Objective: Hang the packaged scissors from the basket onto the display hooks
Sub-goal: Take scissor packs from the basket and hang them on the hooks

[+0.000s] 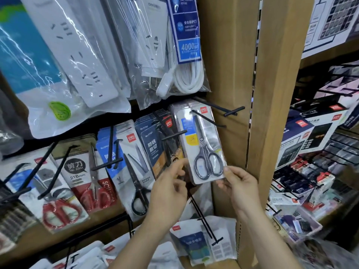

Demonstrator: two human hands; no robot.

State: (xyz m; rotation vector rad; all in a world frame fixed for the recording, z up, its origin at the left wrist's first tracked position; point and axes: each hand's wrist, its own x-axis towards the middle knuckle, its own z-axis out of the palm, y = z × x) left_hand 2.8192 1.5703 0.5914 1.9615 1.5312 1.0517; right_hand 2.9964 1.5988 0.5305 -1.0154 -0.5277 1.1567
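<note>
**Right hand** [240, 188]: forearm rises from the bottom edge and the wrist is bent back. The thumb lies on the front and the fingers are curled behind, pinching the lower right corner of the packaged scissors [204, 144].

**Left hand** [171, 191]: forearm rises beside the right one. The fingers [180, 165] are loosely curled and slightly apart at the pack's lower left edge. They are blurred, so it cannot be told whether they touch or grip it.

**Packaged scissors**: clear blister on a white card, grey-handled pair with blades pointing up. The pack tilts to the left, and its hang hole is threaded on a black display hook [208, 119], bottom held out toward the viewer.

**Adjacent stock, left**: dark blue scissors packs [153, 146], a black-handled pair [136, 183] and red-handled pairs [58, 212], all on hooks.

**Below**: white pouches [194, 241] on a lower hook.

**Above**: bagged white power strips [77, 55] and a bagged white cable [187, 78].

**Right**: brown upright post [275, 94], with boxed goods [310, 140] on the shelving beyond it.
</note>
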